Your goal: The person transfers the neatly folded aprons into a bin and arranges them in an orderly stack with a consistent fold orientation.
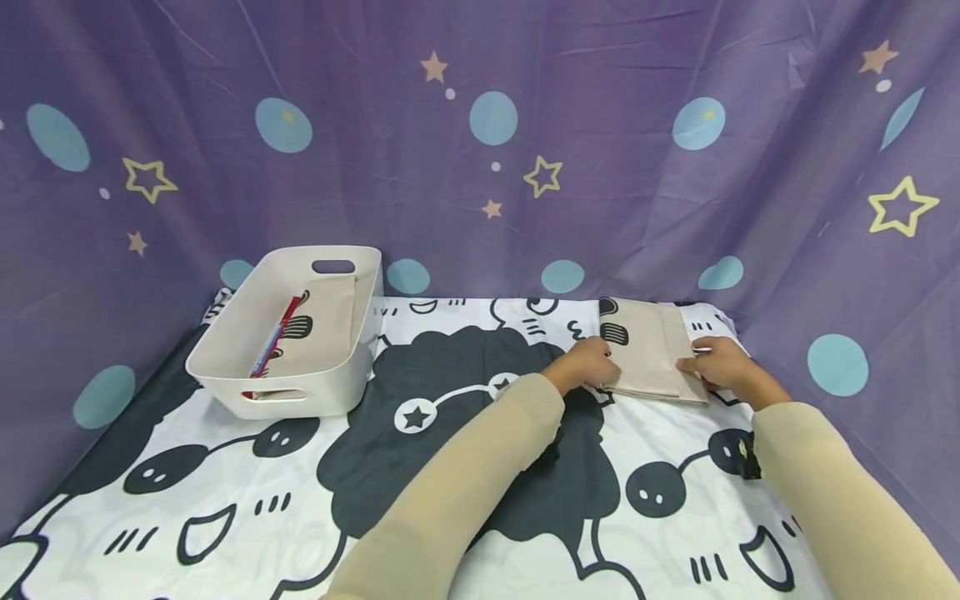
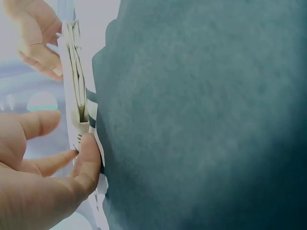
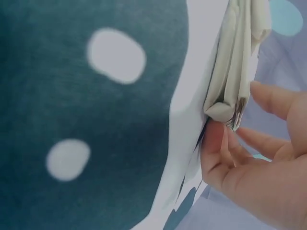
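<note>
A folded beige cloth (image 1: 637, 350) with black printed figures lies flat at the back right of the patterned sheet. Its several layers show edge-on in both wrist views. My left hand (image 1: 587, 364) pinches the near left corner, thumb and fingertips meeting at the cloth's edge in the left wrist view. At the right side, my right hand (image 1: 723, 367) grips the other corner, thumb on top and fingertips tucked at the underside, as the right wrist view (image 3: 259, 153) of that hand shows. The fingertips beneath the cloth are partly hidden.
A white plastic basket (image 1: 202, 350) with handle holes stands at the back left. Inside are another beige folded cloth (image 1: 330, 308) with black print and a thin red and blue item (image 1: 273, 337). A purple curtain (image 1: 420, 200) hangs along the back.
</note>
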`<action>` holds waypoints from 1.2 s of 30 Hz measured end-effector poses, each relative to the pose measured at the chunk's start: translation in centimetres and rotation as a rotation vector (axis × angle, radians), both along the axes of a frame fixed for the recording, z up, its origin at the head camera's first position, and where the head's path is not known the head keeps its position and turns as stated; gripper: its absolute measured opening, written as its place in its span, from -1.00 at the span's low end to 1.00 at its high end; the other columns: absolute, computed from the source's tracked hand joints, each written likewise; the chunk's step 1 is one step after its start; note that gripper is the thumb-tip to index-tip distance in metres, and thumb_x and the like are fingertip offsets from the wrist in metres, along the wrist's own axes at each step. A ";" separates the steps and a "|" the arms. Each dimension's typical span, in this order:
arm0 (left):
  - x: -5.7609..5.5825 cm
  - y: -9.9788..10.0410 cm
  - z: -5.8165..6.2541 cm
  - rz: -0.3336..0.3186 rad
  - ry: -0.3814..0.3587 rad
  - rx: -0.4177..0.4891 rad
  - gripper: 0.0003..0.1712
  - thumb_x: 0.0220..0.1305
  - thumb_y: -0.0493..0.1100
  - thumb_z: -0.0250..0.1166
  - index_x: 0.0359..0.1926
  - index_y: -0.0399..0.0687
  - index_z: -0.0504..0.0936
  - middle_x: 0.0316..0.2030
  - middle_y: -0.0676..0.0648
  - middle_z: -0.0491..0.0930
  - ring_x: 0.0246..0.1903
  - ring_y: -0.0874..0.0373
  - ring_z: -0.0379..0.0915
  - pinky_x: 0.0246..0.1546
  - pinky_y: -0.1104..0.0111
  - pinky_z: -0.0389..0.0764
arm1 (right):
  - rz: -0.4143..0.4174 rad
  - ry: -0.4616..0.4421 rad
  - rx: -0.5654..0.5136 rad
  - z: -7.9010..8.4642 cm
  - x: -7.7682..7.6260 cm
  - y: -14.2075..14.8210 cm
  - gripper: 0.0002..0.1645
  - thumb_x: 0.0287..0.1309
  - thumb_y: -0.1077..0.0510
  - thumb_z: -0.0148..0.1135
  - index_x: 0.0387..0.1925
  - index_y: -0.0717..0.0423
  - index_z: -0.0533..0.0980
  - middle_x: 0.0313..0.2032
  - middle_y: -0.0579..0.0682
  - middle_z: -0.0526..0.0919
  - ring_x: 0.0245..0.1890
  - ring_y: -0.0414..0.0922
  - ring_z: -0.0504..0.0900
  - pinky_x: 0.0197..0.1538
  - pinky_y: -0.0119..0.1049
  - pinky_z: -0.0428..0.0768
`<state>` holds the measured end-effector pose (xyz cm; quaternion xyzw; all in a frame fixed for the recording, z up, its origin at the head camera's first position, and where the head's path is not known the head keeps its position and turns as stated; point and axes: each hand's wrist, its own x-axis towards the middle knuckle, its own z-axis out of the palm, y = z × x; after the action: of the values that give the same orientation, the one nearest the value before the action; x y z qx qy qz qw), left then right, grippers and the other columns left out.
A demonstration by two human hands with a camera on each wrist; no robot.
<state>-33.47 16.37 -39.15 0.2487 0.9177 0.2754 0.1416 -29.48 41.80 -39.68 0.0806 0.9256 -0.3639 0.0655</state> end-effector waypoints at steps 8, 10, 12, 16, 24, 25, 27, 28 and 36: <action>-0.1 0.8 0.1 0.351 -0.375 0.368 -0.76 -0.09 -0.61 0.23 -0.37 -0.33 0.57 -0.59 -0.12 0.50 -0.80 0.17 0.35 -0.75 0.44 0.48 | -0.153 -0.087 -0.391 0.3 0.2 0.8 -0.73 0.38 0.22 0.20 -0.03 0.37 0.48 -0.55 -0.22 0.51 -0.56 -0.34 0.49 -0.41 -0.40 0.59; 0.2 0.8 0.2 0.411 -0.444 0.455 -0.72 -0.08 -0.64 0.21 -0.32 -0.34 0.53 -0.57 -0.12 0.47 -0.80 0.17 0.33 -0.76 0.44 0.46 | -0.175 -0.097 -0.479 0.5 0.3 0.9 -0.95 0.38 0.26 0.20 -0.24 0.17 0.56 -0.60 -0.24 0.53 -0.59 -0.35 0.50 -0.43 -0.42 0.58; 0.5 0.9 0.3 0.440 -0.488 0.512 -0.72 -0.02 -0.65 0.19 -0.28 -0.34 0.49 -0.56 -0.10 0.41 -0.79 0.18 0.31 -0.74 0.45 0.43 | -0.194 -0.112 -0.545 0.7 0.3 0.9 -0.81 0.37 0.28 0.20 -0.39 0.01 0.57 -0.60 -0.24 0.55 -0.59 -0.36 0.51 -0.43 -0.43 0.57; 1.1 1.0 0.4 0.467 -0.494 0.522 -0.79 0.09 -0.58 0.21 -0.30 -0.30 0.45 -0.56 -0.10 0.43 -0.77 0.18 0.32 -0.63 0.42 0.54 | -0.218 -0.148 -0.602 1.0 0.4 1.0 -0.85 0.37 0.28 0.21 -0.32 -0.02 0.53 -0.57 -0.24 0.56 -0.56 -0.35 0.53 -0.38 -0.42 0.58; 1.1 1.6 0.7 0.475 -0.460 0.463 -0.75 0.10 -0.57 0.24 -0.28 -0.25 0.43 -0.42 -0.14 0.44 -0.74 0.14 0.34 -0.34 0.26 0.74 | -0.207 -0.168 -0.700 1.1 0.1 1.0 -0.78 0.36 0.33 0.22 -0.05 0.09 0.41 -0.45 -0.23 0.59 -0.44 -0.31 0.56 -0.33 -0.40 0.62; 1.0 1.7 0.7 0.467 -0.452 0.448 -0.75 0.12 -0.56 0.24 -0.27 -0.24 0.42 -0.41 -0.12 0.41 -0.74 0.14 0.33 -0.40 0.28 0.72 | -0.202 -0.163 -0.706 1.1 0.1 1.0 -0.77 0.35 0.33 0.23 -0.05 0.09 0.41 -0.44 -0.23 0.59 -0.43 -0.30 0.56 -0.33 -0.40 0.62; 0.9 1.7 0.7 0.454 -0.430 0.422 -0.75 0.11 -0.56 0.25 -0.24 -0.25 0.46 -0.41 -0.12 0.42 -0.75 0.13 0.32 -0.52 0.32 0.66 | -0.189 -0.150 -0.715 1.2 0.1 0.8 -0.77 0.35 0.33 0.22 -0.04 0.08 0.41 -0.43 -0.23 0.60 -0.43 -0.30 0.56 -0.32 -0.40 0.62; 0.9 1.7 0.7 0.449 -0.425 0.418 -0.74 0.11 -0.56 0.25 -0.21 -0.26 0.48 -0.40 -0.13 0.43 -0.76 0.13 0.32 -0.57 0.33 0.62 | -0.183 -0.142 -0.718 1.2 0.0 0.8 -0.78 0.36 0.33 0.21 -0.05 0.07 0.42 -0.44 -0.24 0.60 -0.44 -0.30 0.56 -0.33 -0.41 0.62; 0.8 1.2 1.4 0.408 -0.366 0.487 -0.45 0.05 -0.60 0.20 0.13 -0.34 0.55 -0.17 -0.15 0.53 -0.81 0.17 0.20 -0.80 0.40 0.32 | -0.154 -0.077 -0.801 1.9 0.0 0.5 -0.69 0.37 0.36 0.15 -0.33 -0.14 0.57 -0.44 -0.25 0.62 -0.43 -0.30 0.58 -0.32 -0.39 0.65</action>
<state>-32.68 17.58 -37.72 0.0334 0.8154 0.5484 0.1824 -29.47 42.30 -37.80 0.1315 0.6989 -0.6961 0.0987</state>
